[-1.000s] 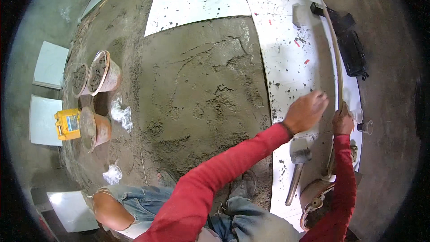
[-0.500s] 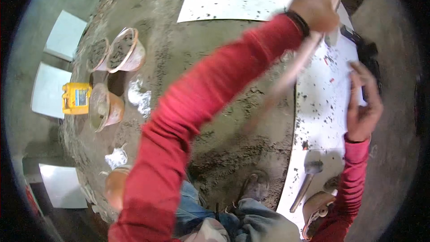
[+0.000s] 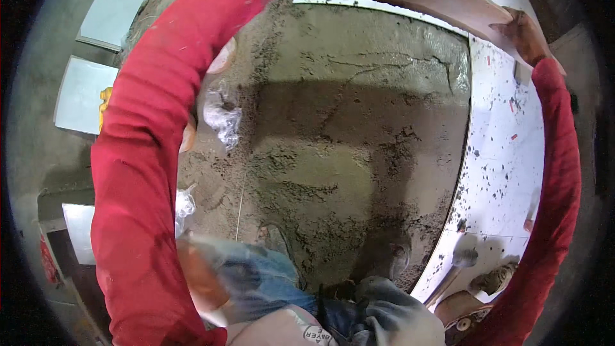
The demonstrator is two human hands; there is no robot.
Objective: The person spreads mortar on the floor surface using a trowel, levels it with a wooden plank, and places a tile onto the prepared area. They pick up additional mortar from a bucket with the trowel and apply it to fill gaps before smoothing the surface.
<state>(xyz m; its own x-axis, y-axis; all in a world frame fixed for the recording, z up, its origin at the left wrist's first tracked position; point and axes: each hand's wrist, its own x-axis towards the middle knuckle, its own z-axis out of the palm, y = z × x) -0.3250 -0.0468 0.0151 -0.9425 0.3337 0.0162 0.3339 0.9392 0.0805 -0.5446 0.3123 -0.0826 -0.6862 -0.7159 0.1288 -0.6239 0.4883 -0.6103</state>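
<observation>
A long wooden board spans the top of the view, above the far part of the grey mortar bed. My right hand is closed around its right end, over the white tiles. My left arm in a red sleeve curves up the left side to the board's left end. Past that cuff, my left hand is lost at the upper edge, so its grip does not show. Cracks and rough lumps mark the mortar; its far right part looks smoother and wet.
A mallet lies on the near right tiles, beside a dirty tool with a round knob. Crumpled clear plastic sits at left. White tiles lean along the left edge. My left sleeve mostly covers the buckets and yellow canister.
The board has swung from slanting, held in my left hand, to lying crosswise farther away. My right hand, previously loose with fingers apart, has taken its right end. My left arm has moved left.
</observation>
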